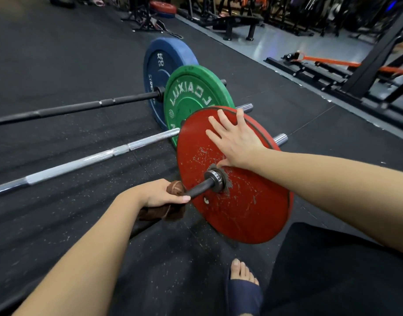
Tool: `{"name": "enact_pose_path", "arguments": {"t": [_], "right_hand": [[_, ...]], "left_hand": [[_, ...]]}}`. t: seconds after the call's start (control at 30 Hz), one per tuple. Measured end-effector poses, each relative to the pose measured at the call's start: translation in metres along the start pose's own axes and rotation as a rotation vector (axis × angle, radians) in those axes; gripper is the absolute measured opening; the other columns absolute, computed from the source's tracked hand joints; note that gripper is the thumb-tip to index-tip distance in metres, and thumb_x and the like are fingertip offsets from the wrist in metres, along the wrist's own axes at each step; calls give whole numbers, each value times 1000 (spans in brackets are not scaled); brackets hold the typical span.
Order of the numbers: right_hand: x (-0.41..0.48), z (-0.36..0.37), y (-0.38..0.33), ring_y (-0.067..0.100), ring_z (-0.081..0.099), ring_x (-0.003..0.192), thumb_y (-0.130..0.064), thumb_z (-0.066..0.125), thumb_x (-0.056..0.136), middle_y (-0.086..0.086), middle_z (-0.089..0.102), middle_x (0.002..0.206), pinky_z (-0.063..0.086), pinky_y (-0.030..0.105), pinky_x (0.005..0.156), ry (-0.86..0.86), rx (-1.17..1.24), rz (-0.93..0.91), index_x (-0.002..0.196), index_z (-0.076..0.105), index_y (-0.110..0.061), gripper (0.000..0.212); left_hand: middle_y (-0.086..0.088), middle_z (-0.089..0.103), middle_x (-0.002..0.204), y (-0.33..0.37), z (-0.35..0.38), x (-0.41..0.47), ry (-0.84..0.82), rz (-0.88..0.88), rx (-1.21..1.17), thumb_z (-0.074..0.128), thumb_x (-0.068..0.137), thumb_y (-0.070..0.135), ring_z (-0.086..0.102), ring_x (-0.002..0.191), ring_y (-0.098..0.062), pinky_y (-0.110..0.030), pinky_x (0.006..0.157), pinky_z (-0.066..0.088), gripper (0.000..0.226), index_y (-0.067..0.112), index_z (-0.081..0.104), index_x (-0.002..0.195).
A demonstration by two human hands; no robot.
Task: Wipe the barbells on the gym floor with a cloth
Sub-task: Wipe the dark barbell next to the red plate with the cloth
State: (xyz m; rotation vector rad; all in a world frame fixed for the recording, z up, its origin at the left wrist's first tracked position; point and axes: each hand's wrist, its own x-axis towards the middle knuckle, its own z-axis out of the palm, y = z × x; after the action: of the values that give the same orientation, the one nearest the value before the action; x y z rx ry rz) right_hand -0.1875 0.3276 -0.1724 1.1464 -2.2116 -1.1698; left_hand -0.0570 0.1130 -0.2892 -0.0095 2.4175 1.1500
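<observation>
Wiping the nearest barbell (pixel 199 185) on the gym floor (pixel 59 53), right up against its red plate (pixel 241 213).
Grips a brown cloth (pixel 175 188) around the dark shaft with the left hand (pixel 159 195), fingers (pixel 184 198) clenched on it, just short of the collar. Braces the plate's face with the right hand (pixel 232 137), laid flat and spread, grasping nothing. Probably calls for a slide along the shaft's long axis, leftward and nearer, away from the plate. Beyond, lying roughly parallel: a silver barbell (pixel 81 160) with green plate (pixel 196 96), a black barbell (pixel 70 108) with blue plate (pixel 159 65); racks along the floor's far edge.
</observation>
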Motion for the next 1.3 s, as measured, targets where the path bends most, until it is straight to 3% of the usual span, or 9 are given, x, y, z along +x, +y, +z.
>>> {"name": "enact_pose_path", "arguments": {"t": [0.07, 0.17, 0.27, 0.53, 0.7, 0.9, 1.13, 1.3], "right_hand": [[1, 1, 0, 45, 9, 152, -87, 47, 79, 22, 11, 166, 16, 75, 110, -2, -7, -3, 160, 19, -14, 113], [3, 6, -1, 45, 8, 152, -87, 50, 77, 22, 9, 167, 17, 75, 110, 4, -19, -2, 160, 17, -12, 116], [5, 11, -1, 46, 7, 151, -87, 50, 77, 23, 8, 166, 17, 76, 108, 4, -49, -14, 160, 20, -13, 115], [7, 13, -1, 47, 7, 151, -86, 51, 78, 23, 8, 166, 18, 76, 107, 6, -71, -14, 159, 24, -11, 114], [6, 5, 0, 46, 8, 151, -88, 50, 76, 22, 9, 166, 18, 75, 108, -7, -69, -7, 158, 25, -12, 115], [4, -5, 1, 43, 10, 151, -92, 48, 73, 19, 13, 166, 19, 73, 110, -28, -54, -8, 157, 28, -12, 117], [5, 1, 0, 45, 8, 151, -91, 47, 75, 20, 10, 167, 17, 75, 109, -25, -63, -12, 158, 26, -13, 115], [8, 9, 1, 46, 10, 151, -89, 49, 76, 21, 12, 166, 18, 76, 108, 5, -61, -26, 157, 28, -12, 114]], "left_hand": [[21, 71, 74, -8, 0, -3, -20, -1, 1, 70, 79, 72, 64, 73, -2, -26, 78, 48, 37, 36, 71, 72], [13, 74, 83, -10, 1, 3, -22, 19, 3, 70, 79, 72, 66, 77, -8, -32, 86, 51, 44, 28, 71, 81], [13, 73, 82, -1, 2, 13, -40, 31, 42, 70, 83, 69, 67, 79, -10, -32, 85, 50, 38, 31, 66, 78], [8, 71, 108, 46, 16, 40, 27, 70, 238, 65, 86, 71, 65, 98, -18, -35, 94, 50, 48, 35, 65, 117], [8, 71, 109, 34, 17, 20, 81, 72, 238, 61, 86, 74, 65, 100, -19, -34, 89, 48, 54, 40, 63, 129], [12, 71, 84, -9, 2, -28, 51, -32, 37, 69, 85, 68, 65, 80, -8, -28, 76, 45, 40, 28, 69, 84], [5, 77, 91, -24, -2, -30, 23, -54, -19, 73, 82, 69, 72, 92, -18, -33, 93, 51, 47, 22, 72, 87], [7, 75, 87, -5, 3, -4, -2, -29, 17, 72, 84, 66, 69, 84, -13, -33, 89, 51, 30, 40, 66, 71]]}}
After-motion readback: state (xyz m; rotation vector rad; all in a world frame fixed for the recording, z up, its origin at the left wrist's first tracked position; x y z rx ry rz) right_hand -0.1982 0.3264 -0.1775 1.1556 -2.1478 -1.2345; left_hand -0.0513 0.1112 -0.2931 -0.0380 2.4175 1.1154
